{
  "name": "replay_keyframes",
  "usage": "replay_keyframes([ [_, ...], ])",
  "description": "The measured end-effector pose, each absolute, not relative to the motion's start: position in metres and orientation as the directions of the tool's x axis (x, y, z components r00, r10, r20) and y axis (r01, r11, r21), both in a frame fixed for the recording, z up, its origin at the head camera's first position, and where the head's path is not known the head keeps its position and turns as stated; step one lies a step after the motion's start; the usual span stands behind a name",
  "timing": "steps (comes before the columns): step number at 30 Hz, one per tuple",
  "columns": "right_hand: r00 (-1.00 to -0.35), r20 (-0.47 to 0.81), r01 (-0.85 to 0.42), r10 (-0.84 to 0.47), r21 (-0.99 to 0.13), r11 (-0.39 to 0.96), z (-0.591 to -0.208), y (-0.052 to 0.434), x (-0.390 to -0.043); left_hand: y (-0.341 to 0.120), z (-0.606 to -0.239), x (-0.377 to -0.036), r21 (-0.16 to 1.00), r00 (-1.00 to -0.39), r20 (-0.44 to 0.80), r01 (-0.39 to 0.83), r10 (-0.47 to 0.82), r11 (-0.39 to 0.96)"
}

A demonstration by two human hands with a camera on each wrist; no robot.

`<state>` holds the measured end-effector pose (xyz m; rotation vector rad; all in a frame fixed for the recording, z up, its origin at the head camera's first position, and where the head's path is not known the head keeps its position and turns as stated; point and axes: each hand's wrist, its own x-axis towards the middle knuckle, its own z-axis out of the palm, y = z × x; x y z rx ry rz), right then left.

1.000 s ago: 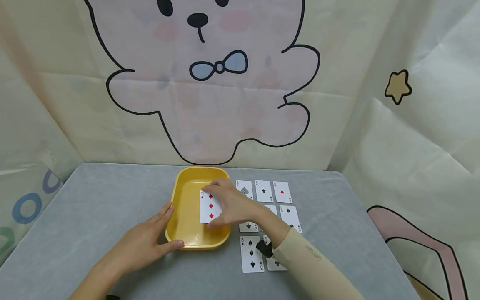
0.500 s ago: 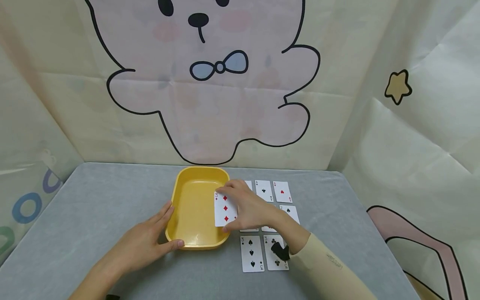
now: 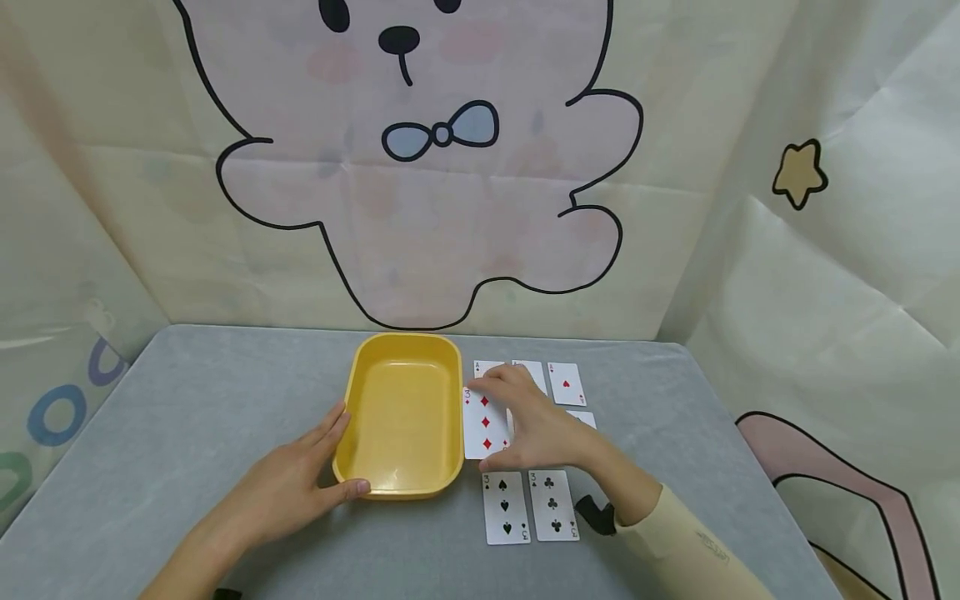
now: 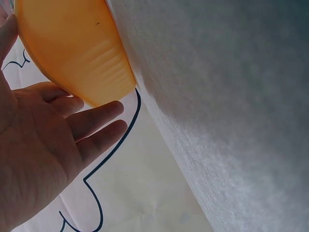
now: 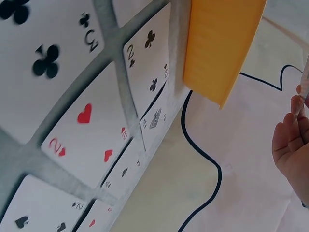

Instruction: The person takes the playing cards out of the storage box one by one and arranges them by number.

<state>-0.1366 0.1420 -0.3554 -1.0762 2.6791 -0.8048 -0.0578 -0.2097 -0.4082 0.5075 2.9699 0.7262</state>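
My right hand pinches a playing card, the three of diamonds, between thumb and fingertips by its far and near edges. The card faces up, just right of the yellow tray. In the right wrist view the right hand shows at the right edge, with only a sliver of the card. My left hand rests against the tray's near left corner, thumb on the near rim and fingers along the left side. In the left wrist view its fingers are fairly straight.
Below the right hand lie the three of spades and three of clubs. The ace of hearts lies in the far row. The two of hearts and two of clubs show in the right wrist view. A grey cloth covers the table.
The right hand has carried the three of diamonds rightward from above the tray to beside it, over the laid-out cards. The left hand has stayed at the tray.
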Motion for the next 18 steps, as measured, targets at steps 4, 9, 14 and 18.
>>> replay_keyframes([
  [4, -0.745, 0.065, -0.588, -0.664, -0.536, 0.607, -0.356, 0.154, -0.133, -0.210, -0.408, -0.058, 0.453, -0.947, 0.024, 0.294, 0.319, 0.841],
  [9, -0.754, 0.074, -0.584, -0.653, -0.531, 0.614, -0.360, 0.170, -0.128, -0.210, -0.408, -0.058, 0.456, -0.948, 0.017, 0.291, 0.319, 0.841],
  [14, -0.760, 0.097, -0.594, -0.643, -0.506, 0.625, -0.365, 0.185, -0.125, -0.209, -0.406, -0.058, 0.459, -0.949, 0.010, 0.283, 0.314, 0.842],
  [18, -0.766, 0.097, -0.590, -0.636, -0.500, 0.634, -0.369, 0.197, -0.122, -0.208, -0.405, -0.059, 0.460, -0.949, -0.002, 0.279, 0.315, 0.843],
])
